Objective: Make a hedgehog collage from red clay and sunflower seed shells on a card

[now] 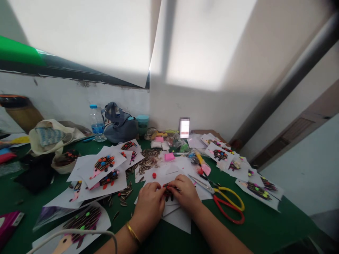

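Note:
A hedgehog picture (169, 198), a dark body stuck with striped sunflower seeds on white paper, lies between my hands. My left hand (150, 198), with a gold bangle at the wrist, has its fingers closed at the picture's left side. From the right, my right hand (186, 192) pinches over the top of the dark body. Whatever is between its fingertips is hidden. Just beyond my left hand sits a red clay ball (154, 175). Loose sunflower seeds (148, 160) are heaped farther back. Scissors (226, 204) with a red and a yellow handle lie right of my right hand.
Finished-looking hedgehog pictures (104, 164) overlap at left, and more pictures (255, 188) spread at right. Pink clay (169, 157) and small bags stand behind. A water bottle (97, 123), blue bag (119, 123) and lidded cup (143, 125) line the wall. A pale cable (79, 231) crosses the front left.

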`<action>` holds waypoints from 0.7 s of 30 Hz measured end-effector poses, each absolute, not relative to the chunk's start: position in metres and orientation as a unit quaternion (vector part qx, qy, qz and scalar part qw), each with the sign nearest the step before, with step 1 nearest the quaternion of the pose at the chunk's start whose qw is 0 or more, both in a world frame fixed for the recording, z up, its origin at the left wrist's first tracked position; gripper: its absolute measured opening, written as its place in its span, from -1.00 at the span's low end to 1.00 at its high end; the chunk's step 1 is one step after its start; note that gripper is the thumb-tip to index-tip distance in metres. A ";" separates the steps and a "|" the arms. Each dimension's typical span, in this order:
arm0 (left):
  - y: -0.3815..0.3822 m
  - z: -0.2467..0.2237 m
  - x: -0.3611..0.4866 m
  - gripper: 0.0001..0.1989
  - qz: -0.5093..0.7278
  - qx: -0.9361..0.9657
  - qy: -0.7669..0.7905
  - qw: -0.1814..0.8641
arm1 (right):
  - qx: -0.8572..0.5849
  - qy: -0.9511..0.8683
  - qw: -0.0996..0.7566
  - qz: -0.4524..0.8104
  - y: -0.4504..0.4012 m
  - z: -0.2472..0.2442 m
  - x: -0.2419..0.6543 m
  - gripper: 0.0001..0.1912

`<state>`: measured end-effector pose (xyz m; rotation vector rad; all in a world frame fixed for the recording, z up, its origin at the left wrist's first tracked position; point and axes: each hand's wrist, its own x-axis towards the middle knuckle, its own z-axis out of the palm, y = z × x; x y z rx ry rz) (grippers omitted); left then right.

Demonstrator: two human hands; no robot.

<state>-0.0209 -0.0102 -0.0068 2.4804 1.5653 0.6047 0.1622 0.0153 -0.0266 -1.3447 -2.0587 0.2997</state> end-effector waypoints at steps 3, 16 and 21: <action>-0.010 -0.006 -0.020 -0.72 0.200 0.825 0.523 0.076 | -0.511 -0.788 0.324 0.114 0.016 -0.026 0.162 -0.91; -0.010 0.005 -0.022 -0.79 0.239 0.812 0.521 0.107 | -0.636 -0.697 0.329 -0.038 0.033 -0.001 0.230 -0.79; -0.010 0.004 -0.023 -0.80 0.265 0.810 0.510 0.116 | -0.778 -0.602 0.144 -0.110 0.046 0.006 0.290 -0.82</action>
